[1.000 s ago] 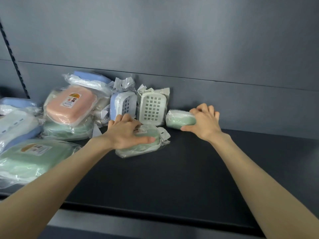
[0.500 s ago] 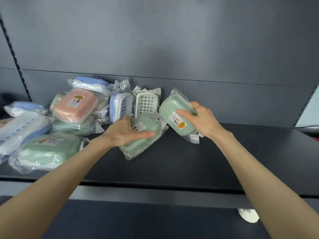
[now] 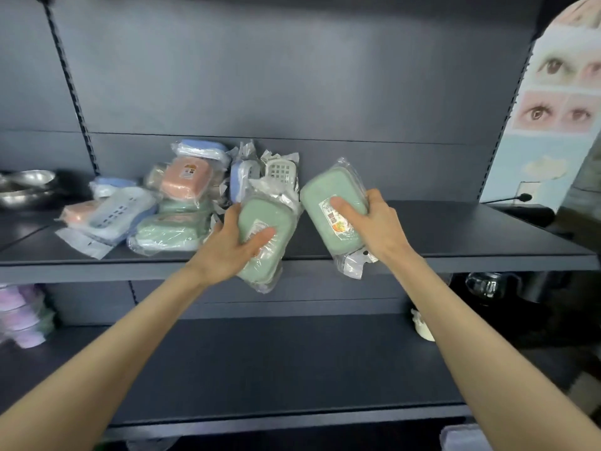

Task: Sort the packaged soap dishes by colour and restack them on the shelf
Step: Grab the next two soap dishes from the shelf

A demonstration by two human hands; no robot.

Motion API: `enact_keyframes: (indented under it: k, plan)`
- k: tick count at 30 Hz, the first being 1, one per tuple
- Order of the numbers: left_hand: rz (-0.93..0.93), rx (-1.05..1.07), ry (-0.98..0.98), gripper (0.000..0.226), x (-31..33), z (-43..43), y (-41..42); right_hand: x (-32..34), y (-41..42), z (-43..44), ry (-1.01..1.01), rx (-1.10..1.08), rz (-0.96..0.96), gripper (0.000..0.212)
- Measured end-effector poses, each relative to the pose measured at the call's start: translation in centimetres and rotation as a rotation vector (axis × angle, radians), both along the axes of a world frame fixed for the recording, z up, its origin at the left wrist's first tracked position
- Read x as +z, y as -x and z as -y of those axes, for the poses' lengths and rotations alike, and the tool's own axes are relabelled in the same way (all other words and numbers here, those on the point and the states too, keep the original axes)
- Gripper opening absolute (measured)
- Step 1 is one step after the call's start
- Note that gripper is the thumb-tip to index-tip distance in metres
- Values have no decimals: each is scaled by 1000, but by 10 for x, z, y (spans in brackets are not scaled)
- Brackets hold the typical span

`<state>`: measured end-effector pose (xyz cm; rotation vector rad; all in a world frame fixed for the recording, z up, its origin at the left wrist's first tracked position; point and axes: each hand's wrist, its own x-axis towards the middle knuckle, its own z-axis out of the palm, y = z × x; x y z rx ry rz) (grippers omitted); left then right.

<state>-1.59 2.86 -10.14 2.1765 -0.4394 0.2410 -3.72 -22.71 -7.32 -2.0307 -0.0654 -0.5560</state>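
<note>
At frame centre, before the shelf edge, the left hand grips one green soap dish and the right hand grips a second green soap dish; the loose, slick wrap may let either slip and fall.

Dim, soft light, blurry, fisheye edges

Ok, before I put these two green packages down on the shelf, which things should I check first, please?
1. Left hand grips left green dish: ok.
2. Right hand grips right green dish: ok.
3. Both dishes same colour: ok.
4. Bare shelf space at the right for a stack: ok.
5. Pile sorted by colour: not ok, peach, blue, green mixed.
6. Wrappers untorn: cannot tell.
</note>
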Motion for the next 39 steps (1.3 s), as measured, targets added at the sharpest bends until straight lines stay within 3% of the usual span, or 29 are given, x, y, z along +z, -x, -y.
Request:
enact_keyframes:
  k: [5,12,15,21,24,29,39]
  plan:
    - [13,15,209,92,3,-18,56,1,65,-29,37,4,46,64]
    - [119,164,380,61,-4,-39,163,-10,147,-75,93,17,104,50]
    - [105,184,390,60,-21,-48,210,-34,183,-94,146,2,70,49]
    - [68,200,369,59,-44,-92,281,-64,242,-142,63,75,11,50]
    - [117,256,371,51,-44,-128,309,-69,263,-176,30,148,0,48]
    - [116,295,419,58,-61,-203,344,-85,287,-252,-66,238,-40,53]
    - [-164,281,440,73,-127,-416,389,-159,312,-458,-188,345,-207,53]
